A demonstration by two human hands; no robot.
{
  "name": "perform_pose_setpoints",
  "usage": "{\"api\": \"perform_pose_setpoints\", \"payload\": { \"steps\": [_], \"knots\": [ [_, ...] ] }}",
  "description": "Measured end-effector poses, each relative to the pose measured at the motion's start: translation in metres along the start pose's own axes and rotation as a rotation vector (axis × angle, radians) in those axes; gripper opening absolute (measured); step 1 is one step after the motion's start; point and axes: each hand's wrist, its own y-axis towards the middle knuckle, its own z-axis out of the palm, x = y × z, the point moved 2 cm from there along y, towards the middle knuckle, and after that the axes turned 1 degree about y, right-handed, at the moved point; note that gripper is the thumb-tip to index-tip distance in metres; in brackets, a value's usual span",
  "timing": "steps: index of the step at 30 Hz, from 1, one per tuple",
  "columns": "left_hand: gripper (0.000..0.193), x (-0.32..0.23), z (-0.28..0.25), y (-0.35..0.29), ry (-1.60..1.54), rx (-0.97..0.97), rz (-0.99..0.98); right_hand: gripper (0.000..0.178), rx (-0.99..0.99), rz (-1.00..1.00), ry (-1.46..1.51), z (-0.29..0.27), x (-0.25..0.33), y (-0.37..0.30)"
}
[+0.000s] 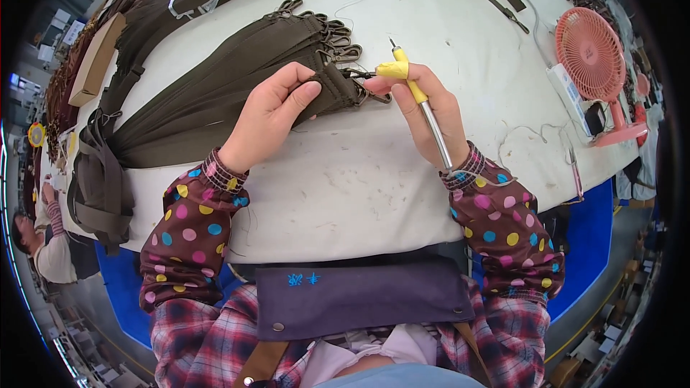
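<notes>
Holding strap (336,91) beyond blue-lettered apron (359,296)

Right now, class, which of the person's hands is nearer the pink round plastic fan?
Right. The right hand, holding a yellow-wrapped silver pen-shaped tool, is left of the pink fan; the left hand, gripping a dark fabric strap, is farther left.

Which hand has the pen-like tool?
The right hand: the silver-and-yellow tool lies in its grip, tip pointing away from the person. The left hand instead pinches a dark strap end.
</notes>
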Motion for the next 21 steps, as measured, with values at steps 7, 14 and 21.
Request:
{"api": "perform_pose_setpoints", "payload": {
  "steps": [7, 14, 21],
  "knots": [
    [0.016, 0.002, 0.000, 0.004, -0.247, -0.049, -0.076, 0.020, -0.004, 0.163, 0.026, 0.008, 0.001, 0.004],
    [0.009, -0.004, 0.016, -0.008, 0.229, -0.092, 0.098, 0.019, -0.011, 0.071, -0.199, -0.001, 0.008, -0.005],
    [0.013, 0.000, 0.025, -0.018, 0.287, 0.118, 0.145, 0.027, 0.146, -0.033, -0.278, 0.009, -0.006, -0.008]
  ]
}}
